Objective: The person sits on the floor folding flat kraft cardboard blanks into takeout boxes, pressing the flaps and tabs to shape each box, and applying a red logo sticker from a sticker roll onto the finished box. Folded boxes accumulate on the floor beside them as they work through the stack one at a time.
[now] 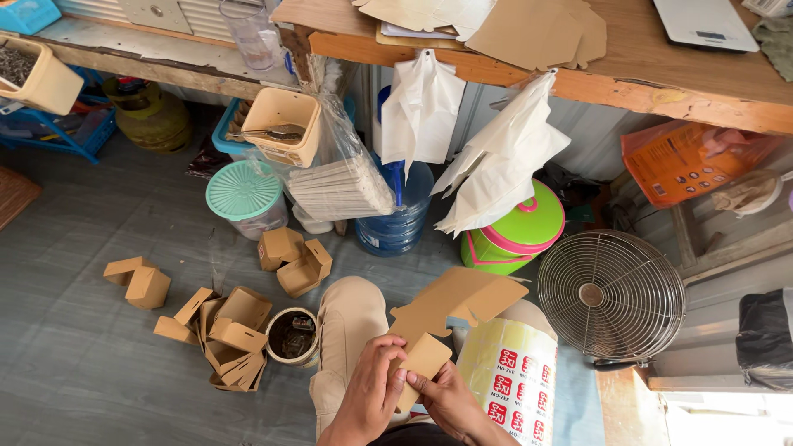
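At the bottom centre, over my lap, both hands hold a flat brown cardboard box blank (450,310). My left hand (369,395) pinches a lower flap of it from the left. From below, my right hand (450,400) grips the same flap, fingers against its underside. The rest of the blank spreads up and to the right, partly unfolded. A roll of red-and-white stickers (512,376) lies just right of my hands, on my right leg.
Folded brown boxes (235,334) lie in a heap on the grey floor to the left, with more (293,260) further back. A small round can (292,336) stands by my knee. A metal fan (610,296) stands to the right, a blue water jug (401,219) and green bucket (520,231) beneath the wooden bench (644,78).
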